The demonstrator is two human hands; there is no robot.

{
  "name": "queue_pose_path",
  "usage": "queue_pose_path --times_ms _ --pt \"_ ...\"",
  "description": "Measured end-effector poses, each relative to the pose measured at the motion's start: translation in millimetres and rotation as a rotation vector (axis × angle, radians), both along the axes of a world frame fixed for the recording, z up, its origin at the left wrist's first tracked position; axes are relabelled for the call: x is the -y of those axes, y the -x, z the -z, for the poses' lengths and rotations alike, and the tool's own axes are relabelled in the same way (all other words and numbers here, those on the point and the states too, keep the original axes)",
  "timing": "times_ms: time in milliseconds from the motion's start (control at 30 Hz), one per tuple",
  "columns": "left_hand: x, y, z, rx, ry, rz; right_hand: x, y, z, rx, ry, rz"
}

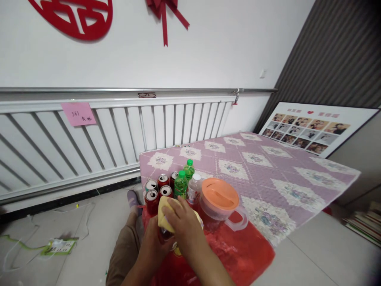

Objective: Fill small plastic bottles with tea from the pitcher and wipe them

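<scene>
My left hand (156,240) is wrapped round a dark can (165,233), mostly hidden by my fingers and a cloth. My right hand (182,220) presses a yellow cloth (163,212) over the can's top. Just beyond my hands stand several opened drink cans (151,198). To their right are two green bottles (180,186) with green caps and a clear bottle (194,188) with a white cap. A clear plastic jug (210,212) with an orange lid (220,193) stands right of my right hand. Red plastic sheeting (238,254) lies under these things.
A purple flowered cloth (232,169) covers the table surface. Behind it a white radiator (190,123) runs along the wall, with glasses (147,95) on top. A framed photo board (306,127) leans at the right. On the floor at left lies a power strip (61,247) with cables.
</scene>
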State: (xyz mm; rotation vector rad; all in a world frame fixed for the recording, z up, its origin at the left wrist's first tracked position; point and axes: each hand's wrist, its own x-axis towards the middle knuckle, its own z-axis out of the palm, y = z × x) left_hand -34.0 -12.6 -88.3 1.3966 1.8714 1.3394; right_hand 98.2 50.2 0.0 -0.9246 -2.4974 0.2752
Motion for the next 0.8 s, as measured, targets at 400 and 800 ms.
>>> queue_pose_path --times_ms 400,800 --pt "-0.1 4.8 10.3 0.01 -0.009 0.04 -7.4 -20.3 63.1 -0.25 0.52 0.168" --pt "5.0 -2.4 -2.8 -0.012 0.016 0.017 31.4 -28.5 70.3 -0.548 0.512 0.343"
